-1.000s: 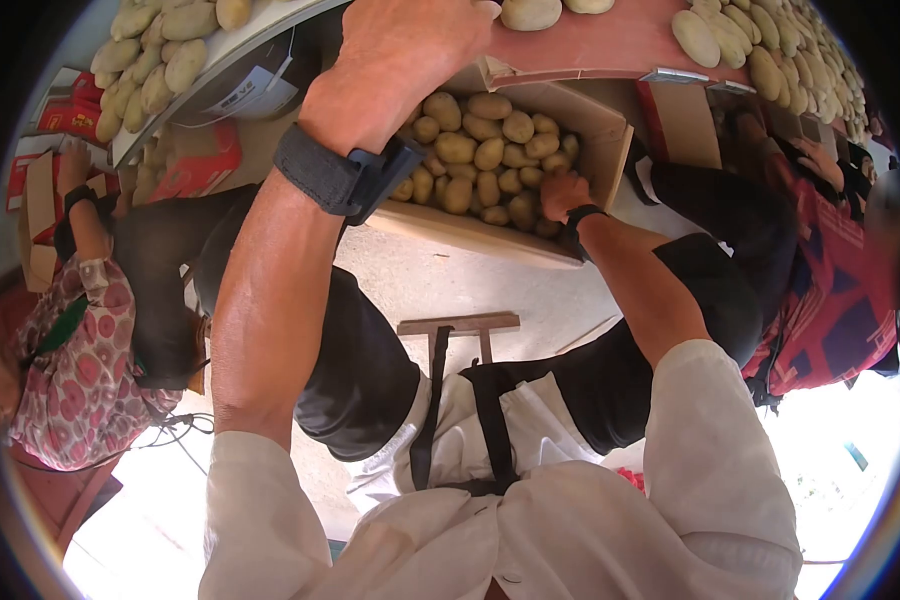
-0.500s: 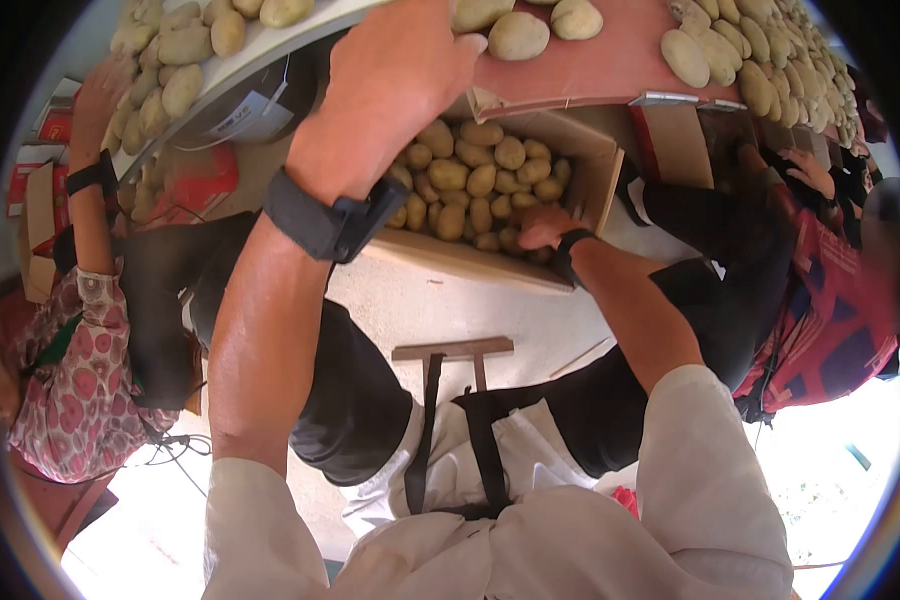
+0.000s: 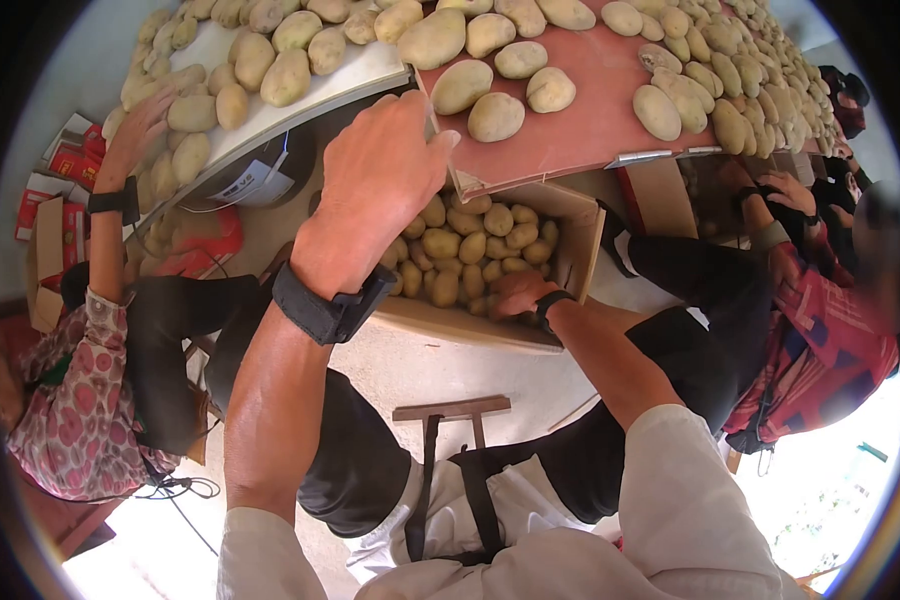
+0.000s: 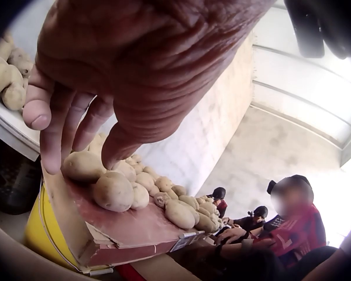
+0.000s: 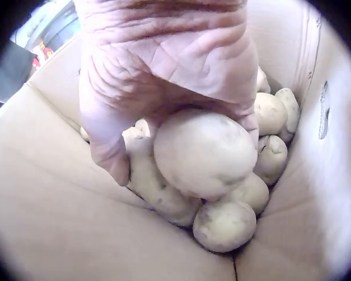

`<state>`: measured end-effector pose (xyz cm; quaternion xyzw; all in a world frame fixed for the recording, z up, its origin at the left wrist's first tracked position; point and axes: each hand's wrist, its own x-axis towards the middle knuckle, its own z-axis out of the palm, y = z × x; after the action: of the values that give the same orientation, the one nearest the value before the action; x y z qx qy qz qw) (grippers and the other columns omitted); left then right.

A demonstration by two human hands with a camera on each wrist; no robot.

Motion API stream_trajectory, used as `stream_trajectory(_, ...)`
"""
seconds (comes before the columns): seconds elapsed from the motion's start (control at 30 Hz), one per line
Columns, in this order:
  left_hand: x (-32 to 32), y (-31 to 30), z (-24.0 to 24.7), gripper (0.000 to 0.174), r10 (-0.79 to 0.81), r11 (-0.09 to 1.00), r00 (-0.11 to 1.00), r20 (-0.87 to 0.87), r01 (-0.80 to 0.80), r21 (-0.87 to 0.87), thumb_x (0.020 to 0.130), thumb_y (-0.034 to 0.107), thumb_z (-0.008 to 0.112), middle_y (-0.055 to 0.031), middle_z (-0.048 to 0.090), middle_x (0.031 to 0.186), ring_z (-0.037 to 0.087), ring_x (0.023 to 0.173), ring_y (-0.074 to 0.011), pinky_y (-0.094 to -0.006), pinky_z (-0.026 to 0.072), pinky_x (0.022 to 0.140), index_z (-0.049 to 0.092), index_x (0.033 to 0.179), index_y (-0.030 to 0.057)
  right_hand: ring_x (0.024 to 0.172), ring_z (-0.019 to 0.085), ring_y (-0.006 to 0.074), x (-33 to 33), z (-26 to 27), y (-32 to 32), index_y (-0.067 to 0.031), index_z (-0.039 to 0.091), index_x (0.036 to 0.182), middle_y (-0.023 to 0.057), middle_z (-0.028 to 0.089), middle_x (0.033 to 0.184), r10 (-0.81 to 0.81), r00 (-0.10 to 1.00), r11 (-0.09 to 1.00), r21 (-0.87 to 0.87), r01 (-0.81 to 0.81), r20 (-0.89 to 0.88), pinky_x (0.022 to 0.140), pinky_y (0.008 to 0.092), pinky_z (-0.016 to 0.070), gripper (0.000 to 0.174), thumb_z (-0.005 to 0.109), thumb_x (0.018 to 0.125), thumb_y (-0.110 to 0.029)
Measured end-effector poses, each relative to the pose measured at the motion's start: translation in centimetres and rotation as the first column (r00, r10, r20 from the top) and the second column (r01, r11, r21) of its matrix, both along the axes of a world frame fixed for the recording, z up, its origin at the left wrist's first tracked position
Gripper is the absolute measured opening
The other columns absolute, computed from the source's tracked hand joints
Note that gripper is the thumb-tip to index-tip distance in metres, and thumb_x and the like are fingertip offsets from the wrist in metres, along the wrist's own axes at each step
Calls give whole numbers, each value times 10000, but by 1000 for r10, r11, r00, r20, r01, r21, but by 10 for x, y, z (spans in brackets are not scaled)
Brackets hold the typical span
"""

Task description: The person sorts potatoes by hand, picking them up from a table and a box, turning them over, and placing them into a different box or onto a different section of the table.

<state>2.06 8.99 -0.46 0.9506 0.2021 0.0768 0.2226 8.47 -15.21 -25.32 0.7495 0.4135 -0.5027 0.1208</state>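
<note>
My left hand (image 3: 382, 165) hovers at the near edge of the red tabletop (image 3: 580, 140), with loosely bent fingers and nothing in them. Close to it on the tabletop lie several loose potatoes (image 3: 496, 117); in the left wrist view a potato (image 4: 113, 191) sits just beyond the thumb. Low in a cardboard box (image 3: 460, 328), my right hand (image 3: 518, 292) is at the near right corner. The right wrist view shows its fingers curled behind a large potato (image 5: 205, 153), their tips hidden. The thumb stands to the left, beside another potato (image 5: 164, 196). More potatoes (image 3: 445, 242) fill the box.
A white tabletop (image 3: 355, 75) with potatoes adjoins on the left, a dark bucket (image 3: 270, 175) beneath. A big potato heap (image 3: 760, 80) covers the far right. People sit at both sides, one person's hand (image 3: 142, 125) on the left potatoes. A wooden stool bar (image 3: 452, 408) stands between my knees.
The view has tilted up, showing more of the tabletops. My right hand has shifted left along the box's near side. The left neighbour's hand has risen onto the potatoes.
</note>
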Motion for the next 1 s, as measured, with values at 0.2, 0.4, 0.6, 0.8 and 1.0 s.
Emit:
stream_trajectory(0.2, -1, 0, 0, 403, -3, 1000, 1000, -6, 3, -3, 928, 313, 680, -187, 726, 988, 685, 962, -386, -475, 534, 840, 660, 1178, -2, 1233, 619, 328, -4, 25, 7, -70, 682, 1283, 163, 670, 1303, -129, 990, 991, -36, 127, -50, 1009, 408, 498, 604, 680, 801, -435)
stream_trajectory(0.4, -5, -5, 9, 376, -9, 1000, 998, -60, 8, -12, 931, 316, 672, -208, 724, 1004, 682, 991, -399, -491, 534, 847, 663, 1149, 10, 1254, 592, 324, 10, 60, 16, -72, 679, 1284, 163, 614, 1370, -169, 973, 983, 39, 177, -157, 1015, 410, 482, 612, 650, 831, -482)
stream_trajectory(0.6, -12, -12, 17, 346, -54, 996, 998, -13, 53, -68, 933, 307, 664, -221, 725, 1014, 676, 986, -422, -507, 530, 837, 680, 1109, 9, 1354, 511, 282, 9, 104, 24, -118, 616, 1385, 120, 544, 1474, -132, 972, 974, 155, 163, -192, 1097, 371, 417, 729, 635, 825, -585)
stream_trajectory(0.8, -9, -11, 14, 323, -209, 911, 978, 5, 197, -362, 939, 268, 666, -174, 719, 893, 704, 842, -292, -396, 538, 779, 698, 1067, -27, 1310, 549, 299, 17, 153, 24, -53, 572, 1432, 171, 602, 1384, -269, 942, 918, 244, 314, -199, 1092, 362, 421, 807, 638, 831, -587)
stream_trajectory(1.0, -1, -9, 14, 480, -313, 654, 948, 59, 260, -711, 1007, 381, 632, -108, 696, 1009, 677, 900, -178, -343, 538, 802, 647, 1221, -48, 712, 670, 147, 43, 228, 26, 12, 667, 1217, 74, 699, 866, -548, 629, 654, 186, 733, -552, 627, 275, 539, 491, 687, 917, -376)
